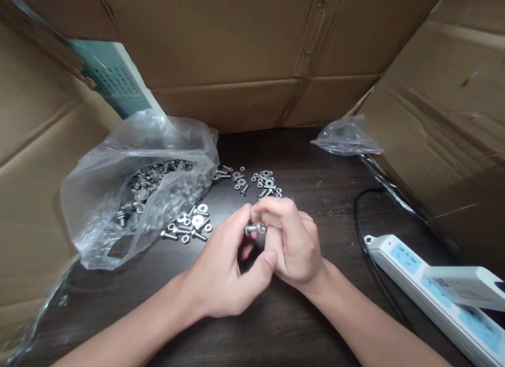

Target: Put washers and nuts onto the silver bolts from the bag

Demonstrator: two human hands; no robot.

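Over the middle of the dark table, my left hand [232, 267] and my right hand [292, 241] meet with curled fingers around a small silver bolt [255, 228]. The bolt lies crosswise between them, its shaft partly hidden by my fingers; whether a nut or washer sits on it I cannot tell. My left thumb reaches across in front, close to my right palm. Just left of my hands is a pile of loose bolts, nuts and washers [187, 225]. Beyond my fingertips, more nuts, washers and bolts [266, 183] are scattered.
A clear plastic bag [102, 183] full of fasteners lies open on the left. A smaller clear bag [347, 138] sits at the back right. On the right are a white power strip [410, 283] with a plug and a black cable [359, 220]. Cardboard walls [236, 41] surround the table.
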